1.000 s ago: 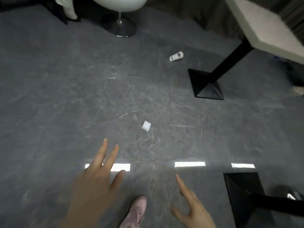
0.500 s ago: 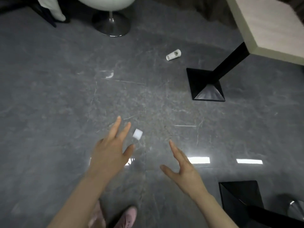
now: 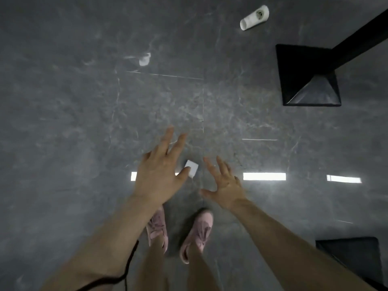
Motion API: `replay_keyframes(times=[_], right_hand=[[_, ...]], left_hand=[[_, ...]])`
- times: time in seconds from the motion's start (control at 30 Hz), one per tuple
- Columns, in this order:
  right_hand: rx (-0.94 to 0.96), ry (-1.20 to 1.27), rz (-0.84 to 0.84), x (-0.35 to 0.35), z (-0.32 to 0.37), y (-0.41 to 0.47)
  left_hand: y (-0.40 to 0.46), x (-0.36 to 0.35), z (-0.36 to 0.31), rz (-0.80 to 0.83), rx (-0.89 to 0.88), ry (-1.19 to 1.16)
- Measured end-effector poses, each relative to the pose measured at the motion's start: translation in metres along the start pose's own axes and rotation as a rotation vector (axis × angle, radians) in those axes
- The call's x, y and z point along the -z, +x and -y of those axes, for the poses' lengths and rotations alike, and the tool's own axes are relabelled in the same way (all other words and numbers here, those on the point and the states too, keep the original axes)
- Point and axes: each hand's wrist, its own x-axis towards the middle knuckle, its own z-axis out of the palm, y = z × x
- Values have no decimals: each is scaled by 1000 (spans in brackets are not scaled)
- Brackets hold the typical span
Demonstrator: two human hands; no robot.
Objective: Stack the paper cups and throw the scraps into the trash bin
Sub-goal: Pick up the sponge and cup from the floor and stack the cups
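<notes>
Dark grey marble floor (image 3: pixel 63 122) takes up nearly the whole view, with bright strip-light reflections (image 3: pixel 264 176) in a row across it.

Landmark: the black pyramid table base (image 3: pixel 308 80), far right, with its black post running off the top right corner. A second black base (image 3: pixel 352 261) sits nearer the person than the landmark, at the bottom right edge, partly cut off.

Person stands well to the left of the landmark and nearer than it, both bare arms stretched forward and down. Pink shoes (image 3: pixel 157 227) are side by side on the floor under the arms. A thin black cord (image 3: pixel 130 261) hangs by the left forearm.

Left hand (image 3: pixel 159 173): fingers spread and straight, holding nothing. Right hand (image 3: pixel 224 183): also spread wide, palm turned inward, holding nothing.

Paper cup (image 3: pixel 254 17) lies on its side on the floor, beyond the landmark and a bit left of it, well apart from both hands.

White paper scrap (image 3: pixel 192 168) lies between the two hands, just beside the left thumb tip, well left of the landmark and nearer the person. Cannot tell whether the thumb actually touches it. Not gripped.

A pale smudge (image 3: pixel 144 59) sits far left of the landmark; too blurred to identify.
</notes>
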Motion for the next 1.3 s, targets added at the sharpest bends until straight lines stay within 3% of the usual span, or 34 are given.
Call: replay_keyframes(times=[0.37, 0.7, 0.8, 0.93, 1.03, 1.17, 1.3], right_hand=[[158, -507, 128, -162, -58, 207], [202, -693, 165, -226, -93, 286], [236, -667, 183, -227, -96, 289], [282, -577, 76, -226, -99, 280], [209, -542, 40, -215, -97, 269], [73, -467, 208, -184, -94, 255], [90, -313, 99, -147, -87, 236]], left_hand=[[40, -187, 111, 0, 4, 3], [25, -253, 170, 72, 91, -68], [18, -262, 172, 99, 118, -108], [15, -261, 172, 111, 145, -133], [16, -251, 167, 120, 179, -155], [22, -231, 149, 99, 155, -132], [34, -205, 125, 92, 143, -140]])
